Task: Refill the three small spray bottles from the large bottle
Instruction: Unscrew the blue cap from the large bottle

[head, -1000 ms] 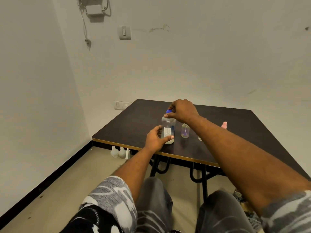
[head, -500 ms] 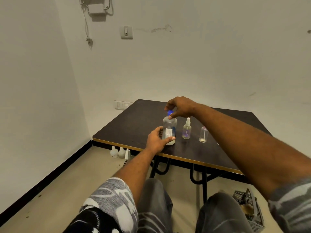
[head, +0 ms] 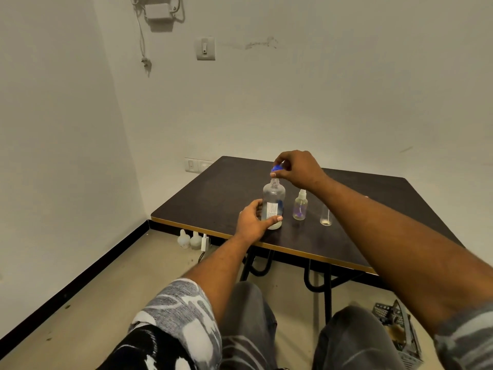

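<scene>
Uncapping large bottle (head: pixel 274 194) upright on bench (head: pixel 226 188) | left fingers (head: pixel 275 218) wrap its body | right fingers (head: pixel 280 157) pinch blue cap (head: pixel 276 169), just above neck | next, likely: park cap, unscrew small spray bottle (head: pixel 300 209) at 3 o'clock

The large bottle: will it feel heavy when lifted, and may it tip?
Probably light: the large bottle looks clear and mostly empty, with liquid only near its base. It is tall and narrow, so a push could tip it; the left hand grips it low. With the blue cap off, tilting would likely spill.
</scene>
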